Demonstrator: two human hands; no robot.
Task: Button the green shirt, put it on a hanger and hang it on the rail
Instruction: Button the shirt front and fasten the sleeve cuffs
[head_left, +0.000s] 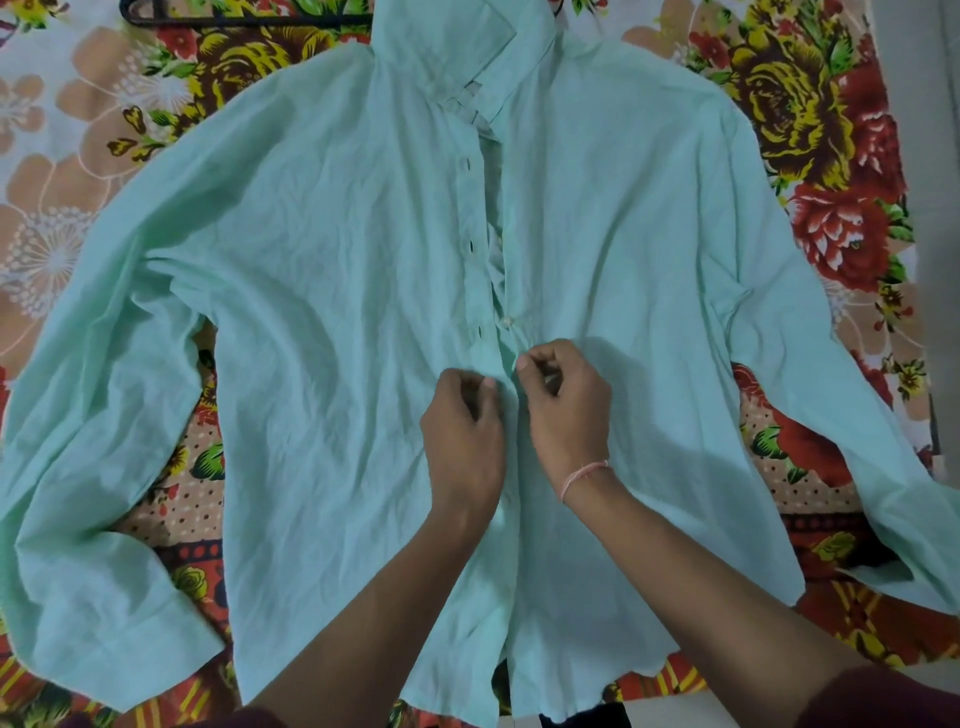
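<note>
A pale green shirt (322, 291) lies flat, front up, on a flowered bedsheet, collar at the far end and both sleeves spread wide. Its front stands open from the collar down to about the middle. Three empty buttonholes show on the left placket (474, 244), and a white button (508, 322) sits on the right edge. My left hand (465, 441) pinches the left placket just below the lowest visible buttonhole. My right hand (566, 410) pinches the right front edge beside it, fingers curled, a pink thread at the wrist. A dark hanger (218, 20) lies at the far left, partly under the collar.
The flowered bedsheet (831, 171) covers the whole surface around the shirt. A pale floor or wall strip (935, 156) runs along the right edge. No rail is in view.
</note>
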